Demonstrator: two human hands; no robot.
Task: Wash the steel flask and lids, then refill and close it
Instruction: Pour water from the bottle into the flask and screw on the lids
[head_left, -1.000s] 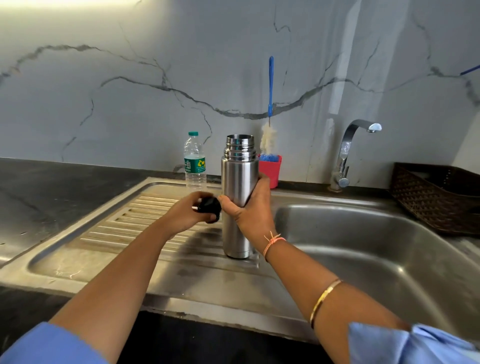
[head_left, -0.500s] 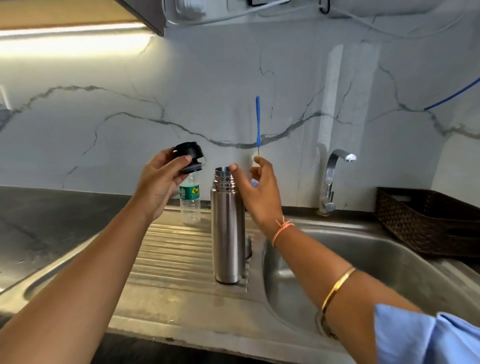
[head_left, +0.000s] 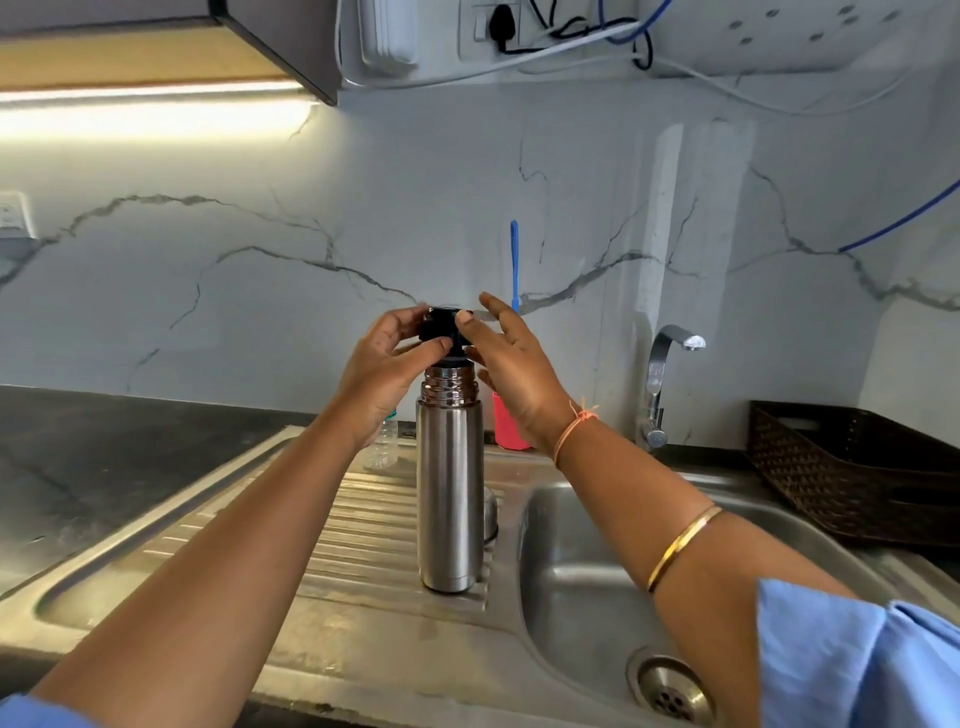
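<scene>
- Steel flask (head_left: 449, 493): upright, mouth open, on the ribbed drainboard (head_left: 358, 525).
- Black stopper (head_left: 441, 332): just above its mouth, at 12 o'clock.
- Steel cap (head_left: 490, 519): mostly hidden, at its 2 o'clock.

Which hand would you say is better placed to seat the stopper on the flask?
Left, probably: the left hand grips the stopper right above the flask mouth, while the right hand only touches it, fingers mostly straight.

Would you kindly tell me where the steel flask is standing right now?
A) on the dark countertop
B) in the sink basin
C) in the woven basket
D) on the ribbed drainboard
D: the steel flask stands upright on the ribbed drainboard, left of the basin, below the black lid that the left hand grips.
</scene>
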